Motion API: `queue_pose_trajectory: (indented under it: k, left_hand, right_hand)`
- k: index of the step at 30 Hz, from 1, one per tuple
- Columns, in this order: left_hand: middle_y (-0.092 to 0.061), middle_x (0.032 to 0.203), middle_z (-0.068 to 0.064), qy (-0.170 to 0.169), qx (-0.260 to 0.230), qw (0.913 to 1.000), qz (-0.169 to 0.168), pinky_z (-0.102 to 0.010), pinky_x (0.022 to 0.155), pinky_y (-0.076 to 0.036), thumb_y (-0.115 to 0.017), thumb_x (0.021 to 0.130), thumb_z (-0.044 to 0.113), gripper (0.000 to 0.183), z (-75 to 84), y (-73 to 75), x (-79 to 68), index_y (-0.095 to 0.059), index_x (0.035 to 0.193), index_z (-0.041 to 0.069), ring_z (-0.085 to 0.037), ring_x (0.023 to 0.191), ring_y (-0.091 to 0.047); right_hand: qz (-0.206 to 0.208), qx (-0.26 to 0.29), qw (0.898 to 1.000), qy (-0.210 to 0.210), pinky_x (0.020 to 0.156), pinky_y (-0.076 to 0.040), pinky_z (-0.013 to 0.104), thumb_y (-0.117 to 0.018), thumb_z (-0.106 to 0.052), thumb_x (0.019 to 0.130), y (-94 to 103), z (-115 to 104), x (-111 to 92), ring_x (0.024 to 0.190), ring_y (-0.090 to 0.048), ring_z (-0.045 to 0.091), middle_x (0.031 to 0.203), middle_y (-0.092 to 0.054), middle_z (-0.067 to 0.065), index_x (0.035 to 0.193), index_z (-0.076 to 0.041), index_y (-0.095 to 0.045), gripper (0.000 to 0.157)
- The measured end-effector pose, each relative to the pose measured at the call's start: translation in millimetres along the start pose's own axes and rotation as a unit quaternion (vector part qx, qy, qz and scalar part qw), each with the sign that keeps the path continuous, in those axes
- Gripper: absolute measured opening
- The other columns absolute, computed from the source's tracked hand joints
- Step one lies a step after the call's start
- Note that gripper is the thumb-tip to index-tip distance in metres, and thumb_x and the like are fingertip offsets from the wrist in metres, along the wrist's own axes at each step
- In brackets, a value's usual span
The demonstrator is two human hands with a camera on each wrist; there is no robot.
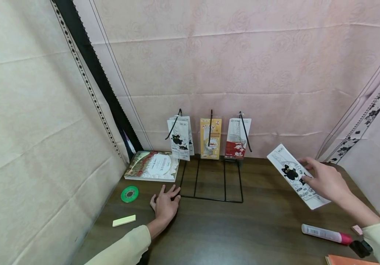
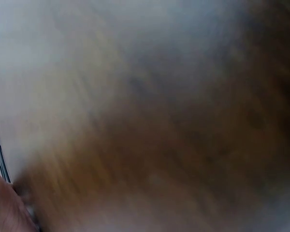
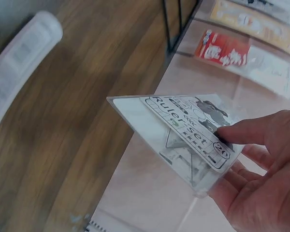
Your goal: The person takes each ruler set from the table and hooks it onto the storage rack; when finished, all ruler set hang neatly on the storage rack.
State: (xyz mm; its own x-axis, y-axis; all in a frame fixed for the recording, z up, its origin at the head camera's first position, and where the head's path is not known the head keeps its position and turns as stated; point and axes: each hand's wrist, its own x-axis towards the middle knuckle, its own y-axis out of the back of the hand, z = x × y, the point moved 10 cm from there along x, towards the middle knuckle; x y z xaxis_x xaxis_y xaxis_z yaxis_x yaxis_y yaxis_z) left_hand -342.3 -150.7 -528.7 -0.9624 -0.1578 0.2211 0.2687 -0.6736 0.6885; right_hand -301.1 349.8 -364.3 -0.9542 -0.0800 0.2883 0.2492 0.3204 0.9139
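Observation:
My right hand (image 1: 329, 180) pinches a white ruler set packet (image 1: 290, 171) with a black cat print, thumb on its face; "Ruler set" reads on the packet in the right wrist view. My left hand (image 1: 166, 206) rests on the table with fingers spread, at the left front corner of a black wire rack (image 1: 209, 199). Three hooks of that rack carry packs: white cat-print packets (image 1: 180, 141) on the left, a yellow pack (image 1: 210, 138) in the middle, a red and white pack (image 1: 237, 138) on the right. The left wrist view is mostly blurred.
A book (image 1: 153, 166) lies left of the rack, with a green round disc (image 1: 129, 194) and a pale yellow strip (image 1: 124, 220) nearer. At the right front are a white tube with a red end (image 1: 325, 234), a small pink block (image 1: 357, 230) and an orange notebook (image 1: 348, 260).

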Motion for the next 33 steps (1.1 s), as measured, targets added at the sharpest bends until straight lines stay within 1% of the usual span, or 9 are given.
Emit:
queue_pose_trajectory:
  k: [2, 3, 6, 9, 11, 18, 25, 30, 33]
  left_hand:
    - [-0.061, 0.133, 0.007, 0.001, -0.001, 1.0, -0.002, -0.061, 0.11, -0.009, -0.071, 0.086, 0.022, 0.033, 0.4, 0.4, -0.2, -0.07, 0.119, 0.025, -0.026, 0.145, -0.033]
    - [-0.061, 0.134, 0.007, 0.003, -0.002, 1.0, -0.003, -0.06, 0.11, -0.009, -0.071, 0.086, 0.022, 0.033, 0.4, 0.4, -0.2, -0.07, 0.119, 0.025, -0.026, 0.145, -0.033]
    - [-0.06, 0.134, 0.007, 0.001, -0.005, 1.0, -0.004, -0.061, 0.11, -0.009, -0.071, 0.086, 0.022, 0.033, 0.9, 0.6, -0.6, -0.07, 0.119, 0.025, -0.026, 0.145, -0.033]
    - [-0.06, 0.135, 0.006, -0.003, -0.011, 0.9999, -0.004, -0.061, 0.11, -0.008, -0.071, 0.086, 0.021, 0.033, 1.4, 0.5, -0.8, -0.07, 0.12, 0.024, -0.027, 0.145, -0.033]
    - [-0.06, 0.135, 0.006, -0.004, -0.015, 0.9999, -0.005, -0.061, 0.11, -0.007, -0.071, 0.086, 0.022, 0.034, 1.2, 0.5, -0.9, -0.07, 0.12, 0.025, -0.027, 0.145, -0.032]
    - [-0.059, 0.137, 0.006, 0.0, -0.026, 0.9996, -0.014, -0.061, 0.111, -0.005, -0.069, 0.088, 0.021, 0.032, 0.8, -1.3, -1.3, -0.069, 0.12, 0.025, -0.026, 0.146, -0.03]
    - [-0.06, 0.135, 0.006, 0.002, -0.022, 0.9997, -0.009, -0.062, 0.11, -0.006, -0.07, 0.087, 0.022, 0.033, 1.1, -0.4, -1.9, -0.069, 0.12, 0.024, -0.027, 0.145, -0.032]
    - [-0.06, 0.135, 0.007, 0.005, -0.017, 0.9998, -0.009, -0.061, 0.11, -0.006, -0.07, 0.087, 0.022, 0.033, 0.0, -0.7, -1.7, -0.069, 0.12, 0.025, -0.026, 0.145, -0.033]
    - [-0.06, 0.135, 0.007, 0.003, -0.013, 0.9999, -0.009, -0.062, 0.11, -0.007, -0.07, 0.087, 0.021, 0.033, 0.7, -1.0, -0.5, -0.069, 0.12, 0.025, -0.026, 0.145, -0.033]
  right_hand:
    - [0.014, 0.007, 1.0, 0.008, 0.06, -0.045, 0.05, -0.069, -0.012, 0.083, 2.0, -10.0, -2.0, 0.09, -0.065, 0.045, 0.106, -0.069, 0.023, 0.131, -0.015, -0.053, 0.051]
    - [0.02, 0.011, 1.0, 0.012, 0.059, -0.045, 0.047, -0.069, -0.011, 0.082, 2.5, -15.3, -2.9, 0.088, -0.066, 0.043, 0.105, -0.07, 0.021, 0.131, -0.015, -0.054, 0.051]
    - [0.038, 0.023, 0.999, 0.026, 0.057, -0.044, 0.037, -0.07, -0.01, 0.082, 3.9, -32.0, -5.1, 0.079, -0.067, 0.031, 0.101, -0.071, 0.016, 0.13, -0.017, -0.055, 0.051]
    - [0.048, 0.038, 0.998, 0.034, 0.056, -0.043, 0.033, -0.071, -0.01, 0.082, 2.6, -47.5, -5.0, 0.073, -0.066, 0.02, 0.1, -0.072, 0.013, 0.13, -0.021, -0.056, 0.051]
    - [0.052, 0.051, 0.997, 0.035, 0.056, -0.044, 0.032, -0.071, -0.009, 0.082, 0.2, -56.8, -4.3, 0.07, -0.066, 0.017, 0.102, -0.072, 0.013, 0.13, -0.024, -0.056, 0.052]
    - [0.059, 0.08, 0.994, 0.055, 0.057, -0.044, 0.031, -0.07, -0.008, 0.083, -13.3, -86.4, -0.4, 0.071, -0.068, 0.018, 0.108, -0.071, 0.013, 0.131, -0.026, -0.056, 0.053]
    - [0.059, 0.093, 0.992, 0.068, 0.057, -0.041, 0.029, -0.071, -0.007, 0.082, -22.9, -105.9, 2.4, 0.066, -0.061, 0.011, 0.104, -0.072, 0.006, 0.131, -0.032, -0.056, 0.056]
    - [0.058, 0.107, 0.99, 0.076, 0.059, -0.045, 0.029, -0.071, -0.008, 0.083, -24.8, -119.3, 1.0, 0.071, -0.065, 0.012, 0.106, -0.072, 0.004, 0.13, -0.033, -0.055, 0.056]
    - [0.07, 0.114, 0.987, 0.088, 0.061, -0.049, 0.029, -0.071, -0.007, 0.082, -22.3, -127.3, -0.8, 0.076, -0.068, 0.013, 0.108, -0.072, 0.002, 0.13, -0.034, -0.056, 0.057]
